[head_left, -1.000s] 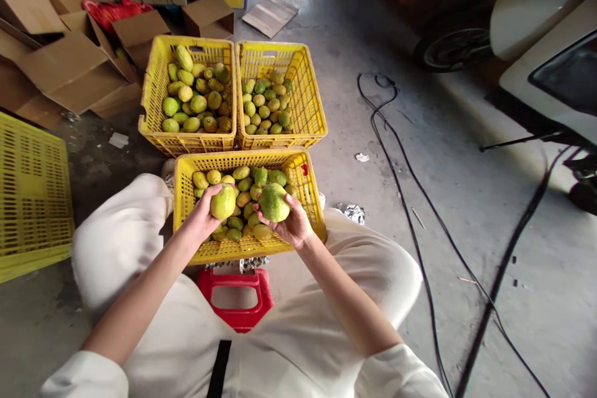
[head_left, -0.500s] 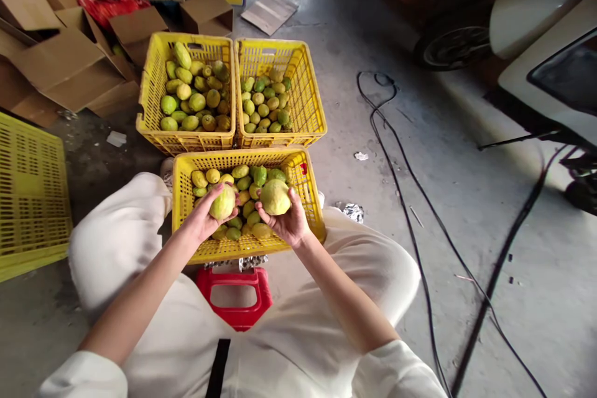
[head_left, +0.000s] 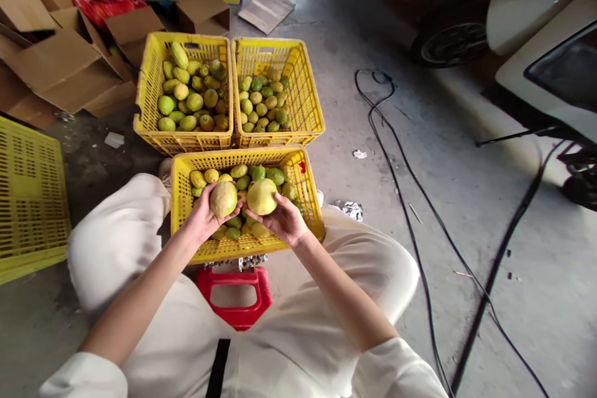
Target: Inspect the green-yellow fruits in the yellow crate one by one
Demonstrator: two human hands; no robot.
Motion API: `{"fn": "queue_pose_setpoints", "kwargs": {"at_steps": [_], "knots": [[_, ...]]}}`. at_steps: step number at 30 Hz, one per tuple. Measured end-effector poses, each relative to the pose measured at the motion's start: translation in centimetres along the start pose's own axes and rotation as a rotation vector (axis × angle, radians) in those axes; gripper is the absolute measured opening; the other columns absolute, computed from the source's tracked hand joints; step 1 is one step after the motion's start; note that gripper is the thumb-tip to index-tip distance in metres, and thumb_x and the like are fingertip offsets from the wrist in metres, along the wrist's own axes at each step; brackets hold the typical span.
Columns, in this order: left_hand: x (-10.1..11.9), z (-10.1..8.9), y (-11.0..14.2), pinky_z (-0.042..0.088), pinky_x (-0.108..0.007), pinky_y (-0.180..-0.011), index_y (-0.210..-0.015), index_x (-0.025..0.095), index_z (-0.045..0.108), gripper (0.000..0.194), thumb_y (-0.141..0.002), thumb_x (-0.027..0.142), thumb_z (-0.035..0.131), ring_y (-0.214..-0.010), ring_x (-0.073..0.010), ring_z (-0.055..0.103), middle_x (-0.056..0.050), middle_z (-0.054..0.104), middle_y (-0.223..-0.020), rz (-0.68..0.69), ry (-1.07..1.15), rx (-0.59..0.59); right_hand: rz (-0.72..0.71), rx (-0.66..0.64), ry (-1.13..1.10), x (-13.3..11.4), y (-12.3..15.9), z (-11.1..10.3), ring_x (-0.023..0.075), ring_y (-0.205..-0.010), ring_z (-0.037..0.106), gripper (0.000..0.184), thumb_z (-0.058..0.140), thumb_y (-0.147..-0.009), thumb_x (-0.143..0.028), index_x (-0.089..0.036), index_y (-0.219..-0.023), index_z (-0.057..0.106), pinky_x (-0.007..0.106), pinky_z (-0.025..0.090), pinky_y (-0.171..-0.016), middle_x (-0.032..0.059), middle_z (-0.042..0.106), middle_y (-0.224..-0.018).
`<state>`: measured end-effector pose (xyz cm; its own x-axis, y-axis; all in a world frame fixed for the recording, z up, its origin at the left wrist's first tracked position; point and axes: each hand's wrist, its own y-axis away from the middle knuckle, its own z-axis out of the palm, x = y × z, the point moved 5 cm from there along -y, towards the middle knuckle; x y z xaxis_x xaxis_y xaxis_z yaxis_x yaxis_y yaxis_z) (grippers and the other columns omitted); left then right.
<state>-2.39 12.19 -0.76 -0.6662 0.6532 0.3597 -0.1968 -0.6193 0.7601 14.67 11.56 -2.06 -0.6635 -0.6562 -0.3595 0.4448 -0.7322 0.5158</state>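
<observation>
Fingers curled partway round, the left hand [head_left: 205,211] holds one fruit [head_left: 223,199] and the right hand [head_left: 286,217] cups a second fruit [head_left: 262,196], side by side above the near crate [head_left: 205,252]. Handling looks partway along: more fruit lies loose below, and the left far crate [head_left: 186,142] and right far crate [head_left: 280,137] are part full. All three crates stand on a scuffed grey floor [head_left: 336,112], with cardboard boxes [head_left: 56,68] left, a vehicle [head_left: 545,43] right.
</observation>
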Motion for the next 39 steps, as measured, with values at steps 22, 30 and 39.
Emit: {"fn": "queue_pose_setpoints", "kwargs": {"at_steps": [22, 30, 39], "knots": [[0.3, -0.2, 0.5, 0.067, -0.033, -0.083, -0.099, 0.018, 0.069, 0.013, -0.087, 0.016, 0.065, -0.090, -0.0223, 0.076, -0.006, 0.075, -0.090, 0.131, 0.016, 0.113, -0.020, -0.078, 0.059, -0.4, 0.2, 0.2, 0.0250, -0.104, 0.076, 0.042, 0.077, -0.078, -0.037, -0.022, -0.116, 0.066, 0.038, 0.066, -0.087, 0.0052, 0.078, -0.108], [0.0, 0.4, 0.2, 0.065, -0.029, -0.063, -0.111, 0.017, 0.070, 0.030, -0.100, 0.031, 0.048, -0.089, -0.0252, 0.077, -0.010, 0.075, -0.086, 0.001, 0.033, 0.034, 0.077, -0.024, -0.161, -0.3, -0.5, -0.6, 0.0202, -0.079, 0.075, 0.034, 0.072, -0.087, -0.047, -0.018, -0.103, 0.064, 0.031, 0.066, -0.070, 0.0063, 0.077, -0.089], [0.2, 0.7, 0.4, 0.060, -0.024, -0.053, -0.093, 0.014, 0.070, 0.022, -0.098, 0.030, 0.055, -0.067, -0.0185, 0.072, -0.008, 0.073, -0.081, 0.020, 0.054, 0.074, -0.032, -0.001, -0.202, -1.3, 0.0, 0.2, 0.0285, -0.107, 0.076, 0.033, 0.055, -0.090, -0.038, -0.018, -0.114, 0.066, 0.043, 0.068, -0.085, 0.0121, 0.079, -0.111]]}}
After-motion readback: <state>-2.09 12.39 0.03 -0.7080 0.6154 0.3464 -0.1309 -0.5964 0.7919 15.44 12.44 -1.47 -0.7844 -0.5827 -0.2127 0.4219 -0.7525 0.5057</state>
